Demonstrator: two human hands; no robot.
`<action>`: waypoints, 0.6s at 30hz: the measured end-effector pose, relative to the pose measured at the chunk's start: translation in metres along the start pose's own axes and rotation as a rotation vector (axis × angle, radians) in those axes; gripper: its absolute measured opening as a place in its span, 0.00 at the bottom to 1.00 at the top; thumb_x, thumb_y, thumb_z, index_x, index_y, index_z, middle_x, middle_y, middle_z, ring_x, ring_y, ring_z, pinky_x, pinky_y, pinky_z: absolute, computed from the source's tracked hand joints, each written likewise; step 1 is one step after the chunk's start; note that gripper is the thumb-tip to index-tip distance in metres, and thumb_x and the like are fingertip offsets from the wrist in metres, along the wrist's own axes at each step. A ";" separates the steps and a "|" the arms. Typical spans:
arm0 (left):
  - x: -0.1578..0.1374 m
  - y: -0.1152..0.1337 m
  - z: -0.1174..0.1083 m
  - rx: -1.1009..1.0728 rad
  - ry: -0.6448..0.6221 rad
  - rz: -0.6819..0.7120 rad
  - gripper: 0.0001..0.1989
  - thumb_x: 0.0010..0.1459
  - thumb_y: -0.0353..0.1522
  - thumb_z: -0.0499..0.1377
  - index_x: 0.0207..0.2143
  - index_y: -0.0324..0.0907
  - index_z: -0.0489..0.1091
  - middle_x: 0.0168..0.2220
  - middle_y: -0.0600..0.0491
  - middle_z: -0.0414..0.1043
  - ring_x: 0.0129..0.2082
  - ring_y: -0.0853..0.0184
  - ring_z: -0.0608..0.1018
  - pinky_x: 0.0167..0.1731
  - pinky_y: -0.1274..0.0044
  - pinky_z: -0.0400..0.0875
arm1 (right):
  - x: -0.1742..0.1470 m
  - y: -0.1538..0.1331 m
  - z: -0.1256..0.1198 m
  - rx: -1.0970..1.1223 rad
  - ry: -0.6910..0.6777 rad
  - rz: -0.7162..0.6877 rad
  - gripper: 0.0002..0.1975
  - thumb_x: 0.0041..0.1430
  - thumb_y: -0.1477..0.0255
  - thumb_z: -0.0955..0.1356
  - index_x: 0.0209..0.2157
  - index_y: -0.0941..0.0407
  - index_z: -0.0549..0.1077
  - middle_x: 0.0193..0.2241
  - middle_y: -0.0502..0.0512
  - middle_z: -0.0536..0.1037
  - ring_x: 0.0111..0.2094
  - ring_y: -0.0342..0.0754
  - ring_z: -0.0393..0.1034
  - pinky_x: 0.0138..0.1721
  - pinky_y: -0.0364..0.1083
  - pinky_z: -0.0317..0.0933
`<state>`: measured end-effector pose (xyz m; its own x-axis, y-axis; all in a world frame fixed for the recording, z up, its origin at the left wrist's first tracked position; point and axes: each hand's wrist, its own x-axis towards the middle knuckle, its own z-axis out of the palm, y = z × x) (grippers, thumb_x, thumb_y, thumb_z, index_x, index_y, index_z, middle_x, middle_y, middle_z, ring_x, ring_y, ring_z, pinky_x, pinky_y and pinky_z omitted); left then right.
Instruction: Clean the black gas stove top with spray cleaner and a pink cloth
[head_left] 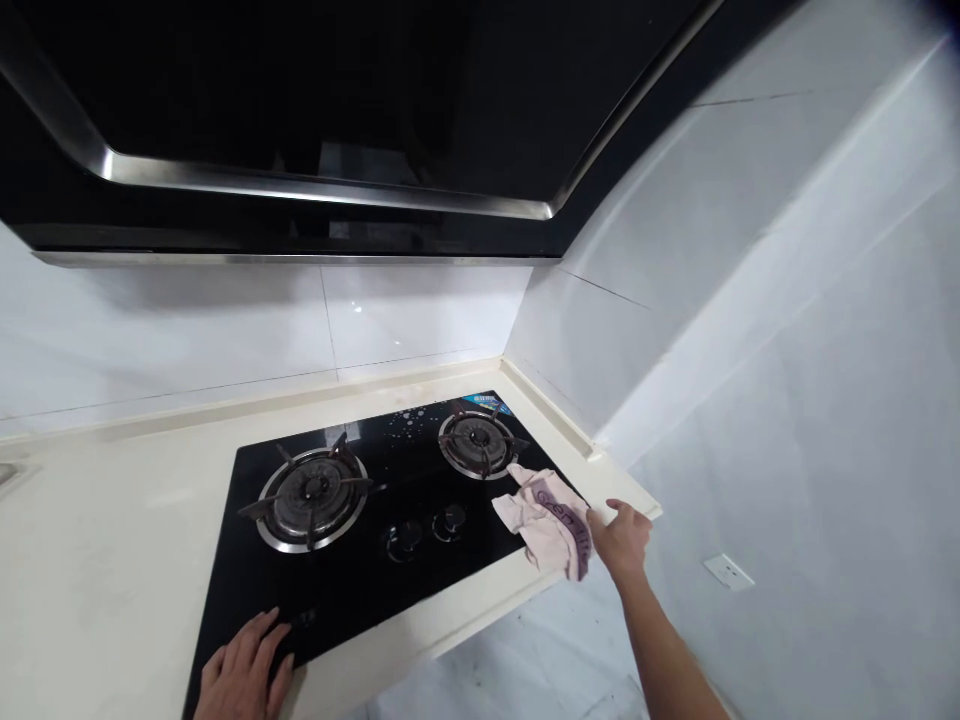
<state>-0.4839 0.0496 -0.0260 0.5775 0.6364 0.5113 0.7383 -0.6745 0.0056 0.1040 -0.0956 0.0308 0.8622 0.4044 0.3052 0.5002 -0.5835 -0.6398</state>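
A pale pink cloth with a dark purple lettered band lies crumpled on the right front corner of a black glass gas hob, partly over the counter's front edge. At the cloth's right edge, my right hand grips it between its left-hand digits, while another finger sticks out apart. The exact grip is partly hidden. My left hand rests with fingers spread on the hob's front left corner and holds nothing. Between the hands are two control knobs.
The hob carries a left burner and a right burner with raised pan supports. Water drops and a blue sticker show near its back. A black range hood hangs low above. A wall socket is at right.
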 end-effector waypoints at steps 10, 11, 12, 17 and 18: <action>-0.003 0.002 0.002 0.021 -0.066 -0.021 0.17 0.63 0.40 0.52 0.48 0.45 0.75 0.55 0.46 0.74 0.54 0.56 0.73 0.50 0.66 0.61 | 0.028 -0.006 0.073 -0.358 -0.394 -0.321 0.25 0.58 0.53 0.64 0.56 0.42 0.71 0.64 0.59 0.64 0.62 0.68 0.57 0.53 0.73 0.56; -0.004 0.002 0.002 0.022 -0.073 -0.024 0.17 0.64 0.39 0.52 0.48 0.45 0.74 0.55 0.45 0.74 0.55 0.55 0.73 0.50 0.66 0.61 | 0.027 -0.011 0.078 -0.405 -0.358 -0.306 0.25 0.60 0.55 0.62 0.57 0.43 0.71 0.64 0.60 0.64 0.61 0.68 0.59 0.52 0.73 0.57; -0.004 0.002 0.002 0.023 -0.079 -0.026 0.17 0.64 0.39 0.52 0.48 0.45 0.74 0.55 0.45 0.74 0.55 0.55 0.73 0.50 0.66 0.61 | 0.022 -0.017 0.081 -0.439 -0.326 -0.290 0.24 0.62 0.57 0.60 0.57 0.43 0.71 0.63 0.61 0.65 0.59 0.67 0.60 0.50 0.73 0.58; -0.005 0.003 0.003 0.013 -0.053 -0.015 0.16 0.63 0.38 0.54 0.48 0.44 0.73 0.55 0.44 0.74 0.55 0.55 0.73 0.51 0.65 0.61 | -0.068 -0.057 0.089 -0.422 -0.249 -0.430 0.20 0.64 0.63 0.61 0.53 0.43 0.74 0.59 0.60 0.70 0.51 0.64 0.65 0.45 0.66 0.62; -0.004 0.003 0.003 0.011 -0.047 -0.013 0.16 0.63 0.38 0.54 0.49 0.44 0.73 0.55 0.45 0.74 0.55 0.56 0.73 0.51 0.65 0.61 | -0.093 -0.063 0.089 -0.380 -0.228 -0.537 0.19 0.63 0.66 0.62 0.53 0.43 0.75 0.58 0.59 0.71 0.51 0.63 0.65 0.45 0.63 0.63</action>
<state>-0.4831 0.0458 -0.0310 0.5831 0.6622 0.4707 0.7497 -0.6618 0.0024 -0.0148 -0.0334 -0.0197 0.4700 0.8194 0.3281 0.8820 -0.4506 -0.1379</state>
